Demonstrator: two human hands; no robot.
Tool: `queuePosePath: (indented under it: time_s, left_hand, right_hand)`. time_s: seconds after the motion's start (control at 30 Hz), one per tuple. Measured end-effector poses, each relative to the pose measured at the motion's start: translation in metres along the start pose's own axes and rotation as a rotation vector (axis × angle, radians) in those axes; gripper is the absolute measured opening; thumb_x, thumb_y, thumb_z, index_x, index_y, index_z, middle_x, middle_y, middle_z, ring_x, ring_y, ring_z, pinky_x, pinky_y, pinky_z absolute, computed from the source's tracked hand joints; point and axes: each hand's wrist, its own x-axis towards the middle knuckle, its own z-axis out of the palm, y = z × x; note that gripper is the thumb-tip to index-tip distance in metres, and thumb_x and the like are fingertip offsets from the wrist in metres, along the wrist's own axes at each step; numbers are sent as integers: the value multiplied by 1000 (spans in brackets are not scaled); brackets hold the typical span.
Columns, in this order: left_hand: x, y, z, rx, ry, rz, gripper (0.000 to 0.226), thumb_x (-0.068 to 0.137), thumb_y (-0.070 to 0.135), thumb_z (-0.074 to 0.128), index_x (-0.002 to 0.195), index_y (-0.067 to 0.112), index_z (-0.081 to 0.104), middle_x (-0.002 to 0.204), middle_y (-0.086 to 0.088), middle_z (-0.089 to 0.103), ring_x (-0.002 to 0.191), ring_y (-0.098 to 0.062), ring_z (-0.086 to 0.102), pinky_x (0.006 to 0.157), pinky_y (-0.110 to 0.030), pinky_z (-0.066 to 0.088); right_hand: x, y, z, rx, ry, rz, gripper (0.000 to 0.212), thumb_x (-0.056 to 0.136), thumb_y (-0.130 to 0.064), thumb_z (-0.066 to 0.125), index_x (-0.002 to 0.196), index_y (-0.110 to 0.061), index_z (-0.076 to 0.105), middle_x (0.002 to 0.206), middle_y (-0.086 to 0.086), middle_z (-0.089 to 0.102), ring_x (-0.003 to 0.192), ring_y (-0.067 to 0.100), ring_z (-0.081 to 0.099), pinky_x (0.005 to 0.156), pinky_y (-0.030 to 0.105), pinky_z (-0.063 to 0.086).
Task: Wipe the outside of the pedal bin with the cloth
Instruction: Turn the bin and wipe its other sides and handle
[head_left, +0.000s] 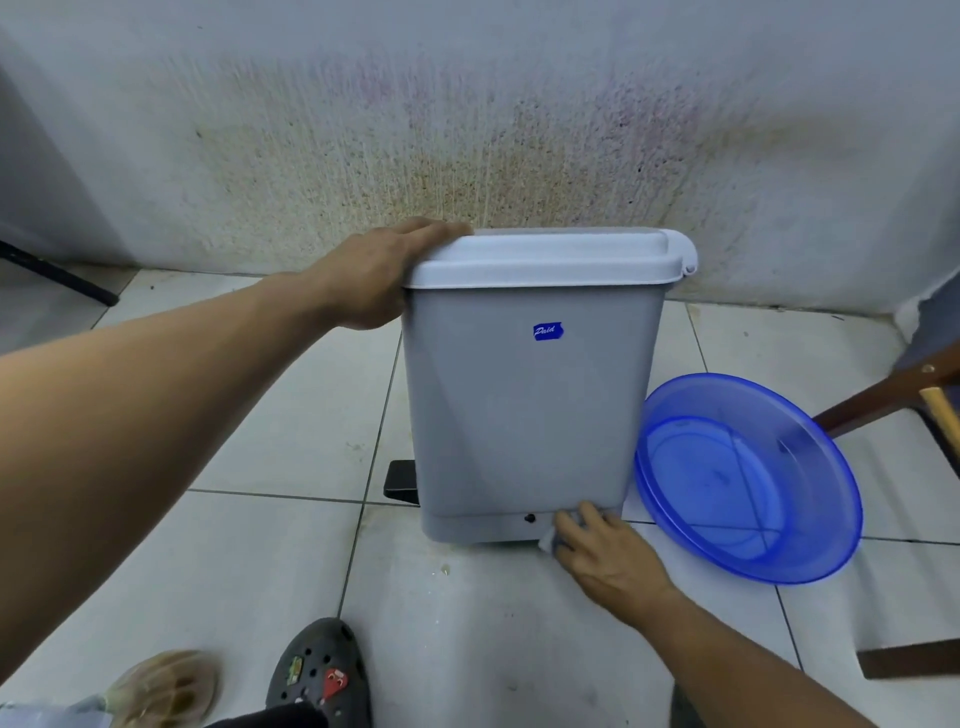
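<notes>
Pressing pale crumpled cloth (546, 540), right hand (608, 556) fingers clamped round it, against grey rectangular plastic pedal bin (519, 415), long axis vertical; left hand (374, 275) fingers together atop white lid (545, 260).

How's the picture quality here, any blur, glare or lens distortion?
Head view: the wall is streaked with blur, the pedal bin and its blue sticker fairly sharp; the right hand holding the cloth looks soft; the wide lens bows the floor tiles; light is even, no harsh glare.
</notes>
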Motion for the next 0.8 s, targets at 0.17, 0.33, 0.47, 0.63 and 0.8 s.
queuePosePath:
  time_s: [0.17, 0.33, 0.47, 0.63, 0.8]
  left_hand:
    - [-1, 0, 1, 3, 2, -13, 87, 82, -2, 55, 156, 36, 29, 155, 3, 42, 129, -34, 51, 100, -46, 44]
    - [-2, 0, 2, 5, 16, 8, 87, 82, -2, 56, 155, 37, 28, 154, 3, 42, 127, -35, 52, 99, -48, 45]
    - [-4, -1, 1, 9, 39, 11, 87, 83, -4, 56, 156, 35, 29, 154, 1, 43, 127, -36, 51, 97, -46, 43]
    - [-7, -2, 2, 14, 54, 24, 87, 82, -4, 55, 156, 35, 30, 153, 1, 43, 125, -37, 52, 93, -45, 44]
    - [-9, -3, 2, 34, 44, 16, 85, 85, -2, 55, 156, 37, 29, 155, 3, 41, 127, -36, 52, 92, -46, 45]
  right_hand:
    - [-14, 14, -6, 35, -63, 72, 24, 63, -3, 79, 84, -13, 73, 96, 8, 60, 82, 27, 59, 51, 33, 51]
    - [26, -7, -23, 98, 70, 33, 34, 76, -6, 51, 102, -16, 70, 100, 6, 61, 81, 24, 58, 49, 31, 49]
    - [33, -12, -28, 153, 35, 70, 40, 62, -6, 80, 100, -17, 72, 102, 6, 62, 83, 25, 61, 46, 29, 50]
    - [1, 11, -22, 149, -51, 233, 45, 52, 3, 85, 90, -15, 70, 103, 8, 62, 84, 27, 59, 38, 29, 44]
    - [-7, 22, -22, 153, -125, 375, 44, 44, 5, 91, 79, -15, 73, 103, 8, 61, 81, 27, 59, 35, 26, 38]
